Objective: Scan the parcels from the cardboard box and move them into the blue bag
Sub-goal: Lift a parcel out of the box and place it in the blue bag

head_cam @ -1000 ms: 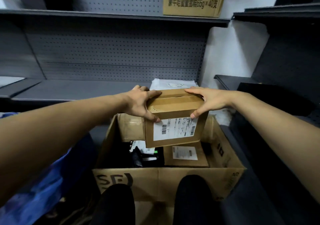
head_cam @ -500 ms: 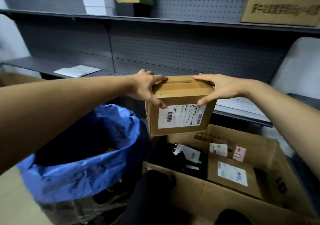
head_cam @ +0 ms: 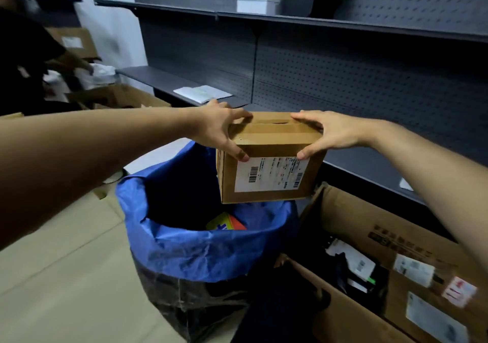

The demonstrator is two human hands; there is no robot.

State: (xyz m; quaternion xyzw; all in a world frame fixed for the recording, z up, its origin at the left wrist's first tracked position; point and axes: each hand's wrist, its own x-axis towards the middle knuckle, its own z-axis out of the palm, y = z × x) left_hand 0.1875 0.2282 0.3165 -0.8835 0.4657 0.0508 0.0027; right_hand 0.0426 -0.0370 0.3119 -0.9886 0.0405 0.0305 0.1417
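Observation:
A brown cardboard parcel [head_cam: 266, 152] with a white barcode label on its front hangs above the open mouth of the blue bag [head_cam: 208, 253]. My left hand [head_cam: 219, 128] grips its top left edge, thumb on the front face. My right hand [head_cam: 327, 134] grips the top right edge the same way. A yellow and orange item [head_cam: 227, 222] lies inside the bag. At the lower right stands the big cardboard box [head_cam: 375, 226], holding a dark parcel [head_cam: 351, 268] with white labels and a flat brown labelled parcel [head_cam: 433, 316].
Grey pegboard shelving [head_cam: 343, 78] runs along the back, with a white paper [head_cam: 202, 93] on its lower shelf. Another person in dark clothing [head_cam: 23, 60] works at the far left beside open cartons [head_cam: 116, 97]. Flattened cardboard [head_cam: 60, 263] covers the floor on the left.
Both hands have carried the parcel from above the cardboard box leftward until it hangs over the blue bag. The view has swung left with it.

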